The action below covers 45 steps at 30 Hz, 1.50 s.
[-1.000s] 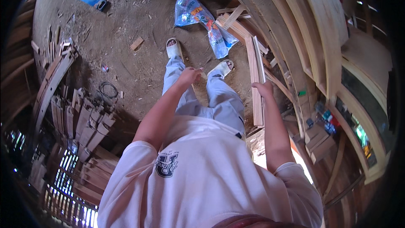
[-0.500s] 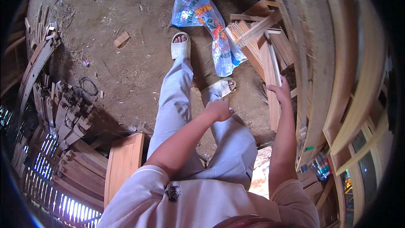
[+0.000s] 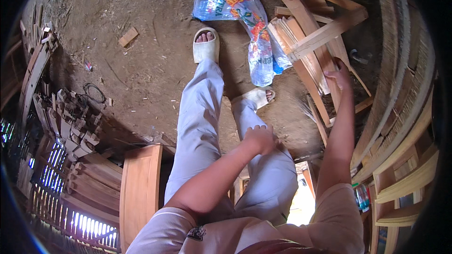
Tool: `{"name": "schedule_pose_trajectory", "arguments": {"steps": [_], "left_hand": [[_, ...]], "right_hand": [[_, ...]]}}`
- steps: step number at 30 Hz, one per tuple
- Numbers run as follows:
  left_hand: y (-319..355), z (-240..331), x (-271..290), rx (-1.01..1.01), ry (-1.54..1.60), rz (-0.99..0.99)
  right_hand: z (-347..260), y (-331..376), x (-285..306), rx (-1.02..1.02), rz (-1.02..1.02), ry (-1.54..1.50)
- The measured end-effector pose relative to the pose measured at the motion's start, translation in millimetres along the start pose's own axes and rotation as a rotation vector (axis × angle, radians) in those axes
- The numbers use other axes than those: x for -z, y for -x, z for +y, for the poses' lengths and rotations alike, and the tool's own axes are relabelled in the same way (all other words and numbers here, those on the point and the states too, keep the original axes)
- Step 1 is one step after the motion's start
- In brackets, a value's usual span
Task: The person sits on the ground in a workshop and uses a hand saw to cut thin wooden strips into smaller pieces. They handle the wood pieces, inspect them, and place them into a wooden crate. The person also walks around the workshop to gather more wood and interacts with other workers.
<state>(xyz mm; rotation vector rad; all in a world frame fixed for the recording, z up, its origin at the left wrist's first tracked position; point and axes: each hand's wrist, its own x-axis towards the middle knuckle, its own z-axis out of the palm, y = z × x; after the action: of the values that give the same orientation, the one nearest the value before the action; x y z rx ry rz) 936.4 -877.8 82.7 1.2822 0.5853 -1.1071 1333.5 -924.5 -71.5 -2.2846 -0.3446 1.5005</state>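
The right hand (image 3: 340, 73) lies flat, fingers apart, on the wooden slat pile (image 3: 310, 42) beside the plastic bag (image 3: 245, 19), so grab one slat firmly; the left hand (image 3: 260, 138) rests curled on the knee, holding nothing.

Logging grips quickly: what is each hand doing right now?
Left hand: loosely curled against the knee, holding nothing visible.
Right hand: on the wooden slats; grip cannot be told.

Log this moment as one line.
right hand: on wood slats | left hand: on knee, holding nothing | plastic bag beside slats
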Motion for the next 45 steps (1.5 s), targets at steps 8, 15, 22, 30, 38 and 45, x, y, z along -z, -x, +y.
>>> {"name": "schedule_pose_trajectory", "arguments": {"steps": [8,15,22,30,38,45], "left_hand": [[4,-1,-1,-0.040,0.029,0.025],[6,-3,0,-0.018,0.000,0.006],[2,1,-3,-0.023,0.020,0.007],[0,3,-5,-0.018,0.028,0.021],[-4,3,-10,0.000,0.046,0.061],[0,4,-4,0.007,0.039,0.048]], "right_hand": [[27,-41,7,-0.072,-0.091,0.116],[64,-77,10,-0.042,-0.091,0.218],[79,-69,16,0.378,0.267,0.534],[98,-67,-27,0.322,0.721,0.970],[105,-75,-34,0.279,0.623,1.123],[154,-110,-7,0.401,0.493,1.190]]}}
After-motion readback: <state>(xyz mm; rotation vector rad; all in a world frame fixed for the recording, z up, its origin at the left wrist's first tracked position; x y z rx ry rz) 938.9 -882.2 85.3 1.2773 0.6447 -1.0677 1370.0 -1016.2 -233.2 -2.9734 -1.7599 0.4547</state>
